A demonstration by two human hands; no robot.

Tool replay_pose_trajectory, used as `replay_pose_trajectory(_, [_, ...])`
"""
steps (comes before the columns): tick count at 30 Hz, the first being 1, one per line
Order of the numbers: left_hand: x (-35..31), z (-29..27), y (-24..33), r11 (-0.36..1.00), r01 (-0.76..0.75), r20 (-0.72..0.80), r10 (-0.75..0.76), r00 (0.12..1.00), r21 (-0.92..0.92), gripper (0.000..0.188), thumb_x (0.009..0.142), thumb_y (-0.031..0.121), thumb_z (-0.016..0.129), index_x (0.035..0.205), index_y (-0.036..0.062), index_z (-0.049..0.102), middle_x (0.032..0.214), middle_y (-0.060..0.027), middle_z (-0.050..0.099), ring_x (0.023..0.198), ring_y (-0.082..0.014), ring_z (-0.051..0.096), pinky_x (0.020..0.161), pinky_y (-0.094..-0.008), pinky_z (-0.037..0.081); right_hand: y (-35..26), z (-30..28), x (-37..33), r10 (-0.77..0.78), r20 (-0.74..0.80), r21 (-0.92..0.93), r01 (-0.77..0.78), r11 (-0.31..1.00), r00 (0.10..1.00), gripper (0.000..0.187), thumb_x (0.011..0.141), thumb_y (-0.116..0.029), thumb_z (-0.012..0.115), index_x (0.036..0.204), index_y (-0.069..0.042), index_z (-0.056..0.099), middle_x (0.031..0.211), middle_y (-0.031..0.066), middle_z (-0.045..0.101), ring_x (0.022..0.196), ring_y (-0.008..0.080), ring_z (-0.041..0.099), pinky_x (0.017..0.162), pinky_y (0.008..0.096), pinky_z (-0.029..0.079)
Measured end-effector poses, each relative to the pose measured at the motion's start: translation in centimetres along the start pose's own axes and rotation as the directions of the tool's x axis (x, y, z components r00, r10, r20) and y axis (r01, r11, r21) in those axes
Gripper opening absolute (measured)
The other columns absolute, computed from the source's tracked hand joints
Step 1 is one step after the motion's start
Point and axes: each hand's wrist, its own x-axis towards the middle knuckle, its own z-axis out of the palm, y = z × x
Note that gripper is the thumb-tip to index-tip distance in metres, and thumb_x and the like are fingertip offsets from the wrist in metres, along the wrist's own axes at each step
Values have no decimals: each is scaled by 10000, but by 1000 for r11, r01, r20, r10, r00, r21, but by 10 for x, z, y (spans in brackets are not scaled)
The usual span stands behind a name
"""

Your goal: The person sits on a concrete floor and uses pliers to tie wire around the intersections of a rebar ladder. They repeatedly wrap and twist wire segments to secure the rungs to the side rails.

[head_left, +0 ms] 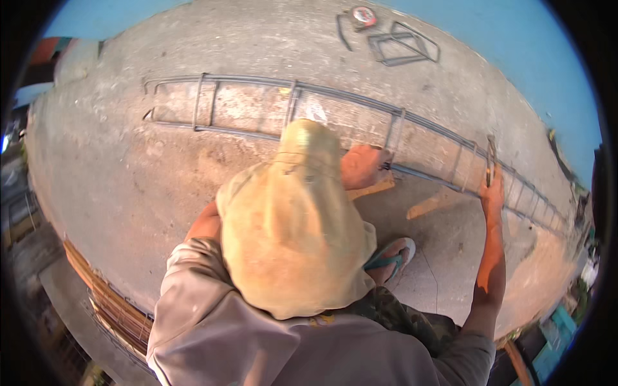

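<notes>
A long rebar cage [251,78] of grey bars and rectangular stirrups lies across the concrete, curving down to the right. My left hand [365,167] is closed round its near bar beside a middle stirrup. The fingers are partly hidden, and a small dark bit shows at them. Out to the right, my right hand [492,188] grips a pair of pincers [491,153] by the handles. The pincers' head points away, over the cage's far bars. A tan cap [293,225] covers the left forearm's lower part.
At the far side lie a round tape measure [364,17], loose bent stirrups [404,46] and a curved dark strip [344,33]. My sandalled foot [391,258] stands close to the cage. Long brown rods [112,302] run along the slab's left edge.
</notes>
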Motion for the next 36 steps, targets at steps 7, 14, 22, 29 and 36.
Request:
replay_pose_trajectory(7, [-1,8,-16,991,-132,-125,135,983,27,265,846,227,659,1053,62,672,990,-192,681,914,-372,662,815,-456,527,85,75,20,83,86,172,-97,980,993,382,960,-203,553,1274,1,478,996,168,632,891,302,632,782,374,503])
replay_pose_trajectory(14, [24,23,-3,976,-217,-119,220,968,34,253,841,217,655,1033,54,679,933,-207,682,888,-395,659,802,-473,524,-23,-49,21,-19,574,704,-482,522,818,432,886,-173,627,1280,-48,501,802,-12,505,715,82,542,676,243,489])
replay_pose_trajectory(22, [38,-7,26,976,-219,91,218,972,-7,247,802,106,626,1030,45,697,928,-216,687,876,-394,660,795,-464,529,-194,-129,-13,-303,647,215,214,953,700,536,774,37,579,1304,-16,512,1198,210,530,1146,389,518,1006,451,407])
replay_pose_trajectory(29, [33,-9,25,988,-148,155,153,976,-39,260,807,61,591,1032,54,723,905,-222,690,846,-385,674,791,-447,541,-243,-122,-50,-222,777,13,338,941,589,478,825,50,493,1303,55,503,1315,326,481,1286,443,442,1103,467,355])
replay_pose_trajectory(36, [31,-11,21,984,-174,143,177,974,-37,209,832,62,587,982,37,731,875,-222,690,817,-375,680,771,-449,541,-262,-136,-45,-244,823,34,385,922,513,532,809,57,493,1340,55,464,1230,311,522,1225,443,475,1100,512,334])
